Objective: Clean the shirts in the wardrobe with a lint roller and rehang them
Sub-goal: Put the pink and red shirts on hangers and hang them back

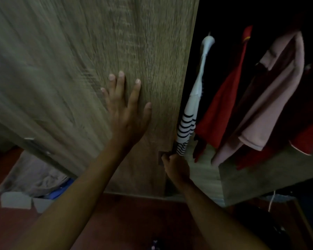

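looks like this is right at one end of the job, can't tell which. the left hand (126,107) is flat on the wardrobe door (143,42), fingers spread apart, holding nothing. the right hand (176,166) is curled tight around the small dark handle (161,156) at the door's edge, down and right of the left hand.

the shirts all hang inside the open gap, to the right of both hands: a white one with dark stripes (187,123) just beside the right hand, a red one (222,109) past it, then a pale pink one (271,105). so three i can count for sure, more red fabric at the far right is too dark to sort out.

zero lint rollers in sight, so i'd guess no cleaning is happening right now.
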Motion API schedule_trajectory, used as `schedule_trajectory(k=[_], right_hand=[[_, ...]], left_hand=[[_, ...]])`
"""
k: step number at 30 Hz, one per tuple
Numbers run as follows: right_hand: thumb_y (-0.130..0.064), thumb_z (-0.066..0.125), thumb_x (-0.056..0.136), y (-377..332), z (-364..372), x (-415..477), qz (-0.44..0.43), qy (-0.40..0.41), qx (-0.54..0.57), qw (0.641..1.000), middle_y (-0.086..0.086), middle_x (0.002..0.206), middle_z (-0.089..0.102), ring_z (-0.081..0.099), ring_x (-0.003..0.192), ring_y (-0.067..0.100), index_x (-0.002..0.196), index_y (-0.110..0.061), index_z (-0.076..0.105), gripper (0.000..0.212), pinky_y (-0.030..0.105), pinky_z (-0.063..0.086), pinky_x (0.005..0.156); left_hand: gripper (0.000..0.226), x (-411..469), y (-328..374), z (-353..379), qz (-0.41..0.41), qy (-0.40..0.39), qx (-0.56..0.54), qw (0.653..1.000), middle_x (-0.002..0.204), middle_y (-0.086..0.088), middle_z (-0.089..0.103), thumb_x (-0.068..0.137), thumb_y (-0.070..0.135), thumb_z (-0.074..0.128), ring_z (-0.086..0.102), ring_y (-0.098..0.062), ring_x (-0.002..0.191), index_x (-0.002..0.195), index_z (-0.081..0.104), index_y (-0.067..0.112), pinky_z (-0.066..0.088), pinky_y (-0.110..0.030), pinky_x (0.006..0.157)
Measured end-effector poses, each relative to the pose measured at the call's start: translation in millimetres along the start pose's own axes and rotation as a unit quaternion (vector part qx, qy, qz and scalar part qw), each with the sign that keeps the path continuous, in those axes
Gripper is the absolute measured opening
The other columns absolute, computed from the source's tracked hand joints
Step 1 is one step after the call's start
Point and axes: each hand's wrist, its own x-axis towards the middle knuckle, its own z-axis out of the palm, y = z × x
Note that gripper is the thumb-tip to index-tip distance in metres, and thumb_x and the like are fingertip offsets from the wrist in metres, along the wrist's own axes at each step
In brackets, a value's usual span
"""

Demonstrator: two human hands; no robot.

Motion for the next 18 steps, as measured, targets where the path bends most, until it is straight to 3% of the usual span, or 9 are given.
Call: schedule_trajectory(k=[2,5,9,12,18], right_hand=[[-0.052,0.044,0.094,13,-9,1,0.004,0.003,-0.020,1.000,0.004,0.069,0.067,0.065,0.068,0.025,0.071,-0.013,0.066,0.050,0.029,0.042,0.057],[-0.046,0.040,0.097,35,-27,1,0.022,-0.019,-0.015,0.999,0.003,0.081,0.064,0.064,0.081,0.025,0.090,-0.013,0.068,0.044,0.027,0.035,0.064],[-0.045,0.043,0.098,71,-53,1,0.061,0.009,0.016,0.998,0.006,0.084,0.070,0.065,0.080,0.026,0.083,-0.010,0.069,0.046,0.038,0.051,0.069],[-0.043,0.044,0.099,99,-82,1,0.071,0.029,0.012,0.997,0.007,0.087,0.071,0.066,0.082,0.026,0.086,-0.009,0.071,0.045,0.040,0.054,0.074],[-0.049,0.040,0.098,173,-134,6,0.134,0.056,0.082,0.986,0.004,0.073,0.069,0.067,0.070,0.023,0.071,-0.018,0.063,0.047,0.044,0.057,0.072]], left_hand=[[0.063,4,12,4,0.009,-0.001,-0.006,1.000,0.152,-0.025,0.024,0.093,0.028,0.070,0.023,-0.051,0.143,0.144,0.039,0.011,0.011,-0.067,0.118],[0.063,7,35,12,0.018,0.002,-0.016,1.000,0.153,-0.023,0.024,0.093,0.033,0.071,0.014,-0.037,0.151,0.144,0.040,0.013,0.012,-0.070,0.116],[0.066,8,74,31,0.022,0.010,-0.030,0.999,0.153,-0.021,0.026,0.092,0.040,0.072,-0.002,-0.018,0.155,0.144,0.040,0.015,0.012,-0.071,0.115],[0.067,8,111,51,0.038,0.009,-0.024,0.999,0.152,-0.020,0.028,0.092,0.043,0.071,-0.002,-0.018,0.156,0.145,0.040,0.016,0.012,-0.068,0.116],[0.067,6,192,95,0.080,0.009,-0.006,0.997,0.153,-0.019,0.032,0.092,0.047,0.070,0.000,-0.021,0.156,0.146,0.043,0.018,0.007,-0.059,0.120]])
